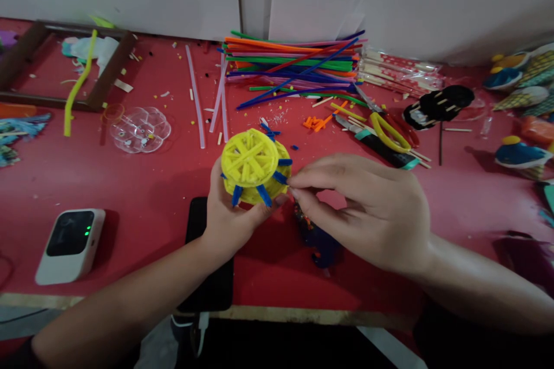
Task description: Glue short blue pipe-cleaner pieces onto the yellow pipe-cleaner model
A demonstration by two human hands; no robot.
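Note:
My left hand (227,210) grips a yellow straw wheel (253,164) with short blue straw pieces sticking out round its rim, holding it just above the red table (142,196). My right hand (367,210) reaches in from the right, its fingertips pinched together at the wheel's right edge, touching a blue piece there. What the fingertips hold, if anything, is too small to make out. A dark glue gun (320,242) lies on the table under my right hand, mostly hidden.
A pile of coloured straws (298,63) lies at the back centre. Yellow-handled scissors (389,132) and a cutter lie to its right. A clear plastic dish (141,130) sits at left, a white device (71,245) at front left, a black phone (208,282) under my left wrist.

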